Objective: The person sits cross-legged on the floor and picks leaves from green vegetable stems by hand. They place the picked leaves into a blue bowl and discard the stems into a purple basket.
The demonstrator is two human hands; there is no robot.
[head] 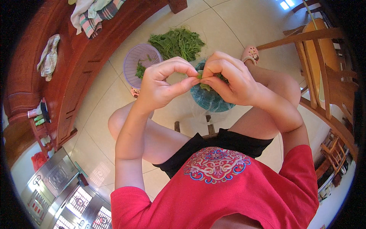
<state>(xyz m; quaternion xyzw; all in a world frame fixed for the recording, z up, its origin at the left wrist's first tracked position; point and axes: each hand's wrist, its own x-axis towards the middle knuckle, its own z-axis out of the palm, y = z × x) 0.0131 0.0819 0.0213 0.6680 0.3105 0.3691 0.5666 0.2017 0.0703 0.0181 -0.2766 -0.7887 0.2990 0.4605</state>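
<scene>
My left hand (167, 81) and my right hand (233, 78) meet in front of me, thumbs and forefingers pinched together on a small green leafy stem (200, 76). Part of the greenery hangs under the right hand, whose fingers hide much of it. Below them stands a blue-green bin (211, 98) lined with a clear plastic bag. A lilac plastic basket (127, 64) holding some picked leaves (140, 70) is just beyond my left hand. Past the basket, a heap of leafy green vegetable stems (178, 43) lies on the floor.
A carved red-brown wooden bench (83, 68) curves along the left, with folded cloths (97, 15) on it. Wooden chairs (323, 63) stand at the right. My clogs (251, 54) rest on the tiled floor (220, 25). A metal door (60, 177) is at the lower left.
</scene>
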